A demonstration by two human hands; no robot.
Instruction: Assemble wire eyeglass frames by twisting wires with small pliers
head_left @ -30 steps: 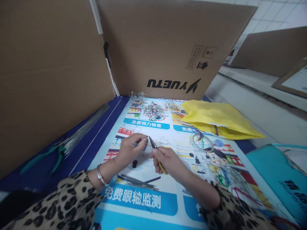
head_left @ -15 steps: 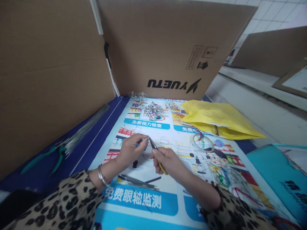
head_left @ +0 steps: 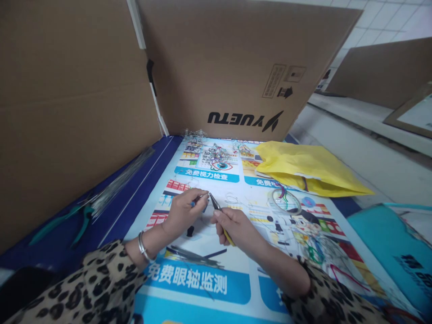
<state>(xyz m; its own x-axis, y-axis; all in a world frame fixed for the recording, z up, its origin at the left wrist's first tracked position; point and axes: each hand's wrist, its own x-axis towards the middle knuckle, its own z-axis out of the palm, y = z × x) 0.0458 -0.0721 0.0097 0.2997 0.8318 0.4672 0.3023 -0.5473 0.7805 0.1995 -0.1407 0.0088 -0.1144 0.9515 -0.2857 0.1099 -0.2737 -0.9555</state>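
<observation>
Well, slim yellow-handled pliers (head_left: 215,204), dark-nosed.

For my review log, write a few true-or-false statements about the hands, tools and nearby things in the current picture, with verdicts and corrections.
1. The right hand holds yellow-handled pliers. True.
2. The left hand grips the teal-handled pliers. False: those lie on the blue surface at left; the left hand pinches a small piece, too small to identify.
3. A silver bracelet is on the left wrist. True.
4. The yellow bag lies to the left of both hands. False: it lies farther back, to their right.
5. The YUETU lettering on the cardboard appears upside down. True.
</observation>
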